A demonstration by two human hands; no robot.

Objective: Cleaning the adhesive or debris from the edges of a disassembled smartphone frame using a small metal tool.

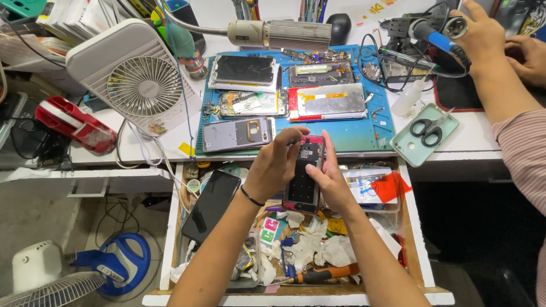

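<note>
1. Opened red-framed smartphone [305, 173], back cover off, dark inner plate and small metal parts exposed. It is held upright above the open wooden drawer [170, 239], just in front of the blue silicone repair mat [352, 136], which serves as the landmark.
2. Left hand [277, 165], black band at the wrist. Its fingers are curled narrow over the phone's upper left edge, the tips pinching at the top end near the camera area; what lies under the tips cannot be told.
3. Right hand [329, 181]. It cradles the phone's right side, thumb laid on the inner plate and fingers closed behind the frame.
4. Handling note (judgement): the work goes best with the right hand gripping the frame only, clear of the exposed board, while the left fingertips work with light, even pressure at the top edge.
5. On the mat: a grey phone back with camera opening [238, 134], a dark cracked screen [244, 69], and a silver display panel on a red frame [330, 101].
6. Right of the mat: a pale green phone case carrying black scissors [430, 129].
7. Left of the mat: a white desk fan [136, 79].
8. In the drawer, in front of the mat: a black phone face down [211, 204], crumpled white tissues [318, 250], and an orange-handled screwdriver [324, 274].
9. Far right of the mat: another person's hand on a blue-handled soldering tool [446, 41].
</note>
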